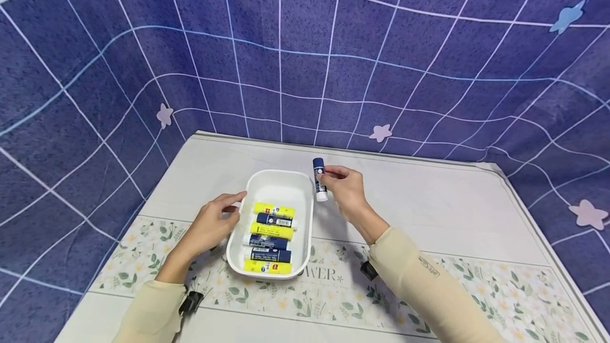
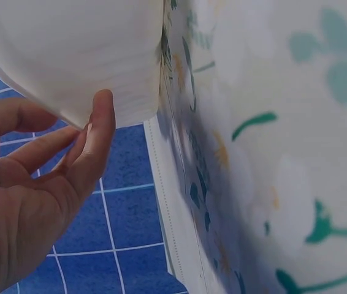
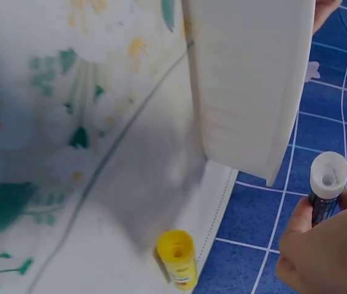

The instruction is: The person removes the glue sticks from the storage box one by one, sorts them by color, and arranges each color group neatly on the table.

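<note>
Tabletop [image 1: 429,195]; glue stick [image 1: 320,186] in right hand [image 1: 348,190]

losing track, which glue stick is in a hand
The navy glue stick with a white end, pinched in the right hand; six others lie in the tray, and a yellow one sits outside it, unheld.

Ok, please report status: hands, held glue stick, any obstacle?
Right hand pinches blue glue stick beside white tray. Left hand touches tray. Nothing visible between stick and tray.
</note>
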`<state>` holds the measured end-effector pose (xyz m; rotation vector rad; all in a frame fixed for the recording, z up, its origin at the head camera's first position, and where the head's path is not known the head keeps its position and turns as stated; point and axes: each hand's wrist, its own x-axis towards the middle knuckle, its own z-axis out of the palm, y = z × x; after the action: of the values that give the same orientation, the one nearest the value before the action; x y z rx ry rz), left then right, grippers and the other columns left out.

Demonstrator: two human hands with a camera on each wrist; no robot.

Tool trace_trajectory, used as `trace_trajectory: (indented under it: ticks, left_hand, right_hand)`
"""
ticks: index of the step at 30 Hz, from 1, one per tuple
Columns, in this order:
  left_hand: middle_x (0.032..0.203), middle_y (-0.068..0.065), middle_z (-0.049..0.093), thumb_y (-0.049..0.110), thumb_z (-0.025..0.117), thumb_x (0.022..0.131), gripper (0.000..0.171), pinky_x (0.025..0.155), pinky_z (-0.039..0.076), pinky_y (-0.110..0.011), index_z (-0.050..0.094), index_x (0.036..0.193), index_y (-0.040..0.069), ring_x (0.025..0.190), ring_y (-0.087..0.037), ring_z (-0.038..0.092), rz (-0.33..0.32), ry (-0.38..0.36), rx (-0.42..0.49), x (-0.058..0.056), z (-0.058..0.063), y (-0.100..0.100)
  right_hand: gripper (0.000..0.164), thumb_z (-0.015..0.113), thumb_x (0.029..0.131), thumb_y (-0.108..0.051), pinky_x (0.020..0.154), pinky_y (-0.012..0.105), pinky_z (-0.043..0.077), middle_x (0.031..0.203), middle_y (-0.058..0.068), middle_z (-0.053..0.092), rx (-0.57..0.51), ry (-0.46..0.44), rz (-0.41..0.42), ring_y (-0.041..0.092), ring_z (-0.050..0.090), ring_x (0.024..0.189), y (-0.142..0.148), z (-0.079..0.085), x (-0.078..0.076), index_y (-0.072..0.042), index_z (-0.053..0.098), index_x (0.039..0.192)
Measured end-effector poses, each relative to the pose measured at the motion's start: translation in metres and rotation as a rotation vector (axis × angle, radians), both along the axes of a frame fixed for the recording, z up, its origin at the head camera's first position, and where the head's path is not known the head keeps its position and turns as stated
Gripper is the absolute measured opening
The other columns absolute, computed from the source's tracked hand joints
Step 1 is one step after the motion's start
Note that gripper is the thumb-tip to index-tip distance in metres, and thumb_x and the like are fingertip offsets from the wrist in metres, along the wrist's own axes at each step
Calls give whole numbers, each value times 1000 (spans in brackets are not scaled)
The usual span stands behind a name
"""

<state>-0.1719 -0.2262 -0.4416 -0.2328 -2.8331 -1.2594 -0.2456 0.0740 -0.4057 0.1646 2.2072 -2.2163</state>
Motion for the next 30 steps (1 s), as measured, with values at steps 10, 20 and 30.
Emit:
trace_trajectory:
  ticks: [10, 20, 30]
  left_hand:
    - [145, -18, 59, 9, 56, 101, 51, 100, 57, -56, 53, 152, 9, 124, -41, 64, 11, -17, -8, 0, -1, 0]
    - [147, -19, 58, 9, 56, 101, 51, 100, 58, -55, 53, 152, 9, 124, -42, 63, -4, -24, 11, 0, -1, 4]
    - [143, -20, 60, 7, 57, 101, 50, 93, 61, -51, 53, 151, 6, 122, -41, 65, -14, 22, 1, 2, -2, -1]
  right_hand:
    - [32, 75, 89, -8, 81, 19, 60, 111, 14, 72, 166, -109, -18, 17, 69, 96, 17, -28, 32, 1, 72, 119]
    - [29, 72, 91, -8, 66, 21, 58, 103, 15, 69, 279, -214, -29, 15, 66, 83, 42, -53, 67, 4, 69, 118]
    - [25, 78, 88, -16, 61, 24, 54, 90, 9, 71, 512, -169, 39, 16, 65, 75, 46, -58, 63, 1, 73, 107]
